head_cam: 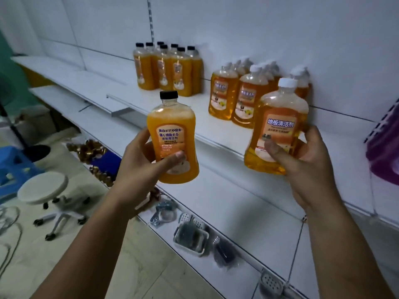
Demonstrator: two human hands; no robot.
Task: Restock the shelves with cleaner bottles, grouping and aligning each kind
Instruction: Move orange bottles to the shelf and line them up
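Item 1: black-capped bottle (172, 137) of opaque orange cleaner, upright, just at 9 o'clock of frame centre. It is held off the shelf by the left hand (138, 169), with the fingers wrapped behind and the thumb pressed across the lower label.

Item 2: white-capped bottle (278, 126) of clear amber cleaner, at 3 o'clock, tilted slightly. The right hand (306, 160) grasps it low on the body, thumb on the label. Its base is level with the front edge of the upper shelf (203, 106).

Item 3: cluster of black-capped bottles (168, 70), at 11 to 12 o'clock, standing at the back of the same shelf.

Item 4: cluster of white-capped bottles (244, 93), at 1 o'clock, standing in rows beside Item 3 with a gap between.

Item 5: lower shelf (226, 197), at 5 o'clock.

Item 6: packaged small goods (190, 236), at 6 o'clock, bottom tier.

Item 7: white wheeled stool (43, 188), at 8 o'clock, on the floor.

Item 8: blue plastic step stool (13, 165), at 9 o'clock, frame edge.

Item 9: purple object (384, 152), at 3 o'clock, far edge, blurred.
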